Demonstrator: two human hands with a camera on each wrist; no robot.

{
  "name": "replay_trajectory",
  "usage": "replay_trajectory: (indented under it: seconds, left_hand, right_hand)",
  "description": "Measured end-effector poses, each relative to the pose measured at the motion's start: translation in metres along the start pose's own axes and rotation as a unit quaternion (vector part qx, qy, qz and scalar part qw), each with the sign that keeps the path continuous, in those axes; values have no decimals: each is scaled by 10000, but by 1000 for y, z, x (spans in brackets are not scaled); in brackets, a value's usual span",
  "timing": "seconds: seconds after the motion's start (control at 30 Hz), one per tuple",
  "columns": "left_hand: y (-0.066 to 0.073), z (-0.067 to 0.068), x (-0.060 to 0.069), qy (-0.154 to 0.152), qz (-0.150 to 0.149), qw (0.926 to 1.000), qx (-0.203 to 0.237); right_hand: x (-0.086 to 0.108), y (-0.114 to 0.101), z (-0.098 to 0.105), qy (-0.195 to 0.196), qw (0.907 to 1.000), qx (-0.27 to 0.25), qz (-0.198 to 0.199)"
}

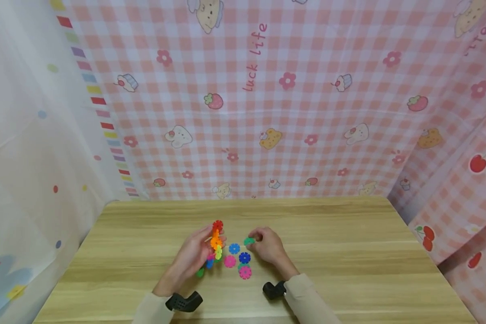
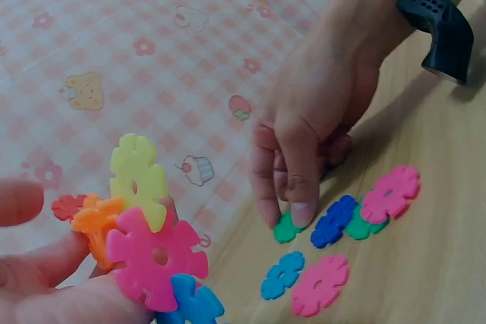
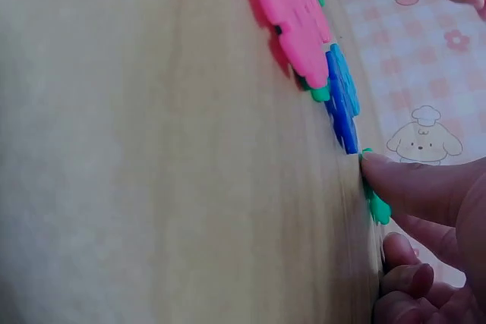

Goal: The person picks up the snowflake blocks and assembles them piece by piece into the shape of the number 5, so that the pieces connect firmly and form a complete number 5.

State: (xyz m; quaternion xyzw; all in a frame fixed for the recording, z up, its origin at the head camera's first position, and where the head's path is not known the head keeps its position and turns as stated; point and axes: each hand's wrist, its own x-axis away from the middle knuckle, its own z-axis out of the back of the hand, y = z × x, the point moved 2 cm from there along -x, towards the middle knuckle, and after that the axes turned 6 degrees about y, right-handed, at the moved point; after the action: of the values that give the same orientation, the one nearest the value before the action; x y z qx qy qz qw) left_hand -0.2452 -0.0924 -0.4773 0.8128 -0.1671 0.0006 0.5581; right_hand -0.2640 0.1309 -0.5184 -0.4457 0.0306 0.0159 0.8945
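Both busy, we see: left grip (image 1: 192, 249) curls round linked discs (image 1: 216, 243), perhaps steadying them; right grip (image 1: 270, 245) pinches a green disc (image 1: 249, 241) short of the worktop's far edge (image 1: 308, 201).

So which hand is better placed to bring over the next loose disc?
Probably the right hand: it pinches a loose green disc, with the dark blue disc close by. The left hand holds the joined discs, so it seems less free.
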Motion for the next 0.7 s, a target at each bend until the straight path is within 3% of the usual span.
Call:
replay_trajectory:
  seconds: [0.1, 0.43, 0.7]
  left_hand:
    - [-3, -2, -2, -21, 36, 9998, 202]
    - [-8, -6, -5, -120, 37, 9999, 44]
    - [-9, -6, -5, -224, -95, 9992, -309]
  right_hand:
    - [0, 1, 0, -41, 9999, -111, -48]
    - [-1, 6, 1, 153, 9986, -494, 139]
    - [0, 7, 8, 176, 9966, -807, -15]
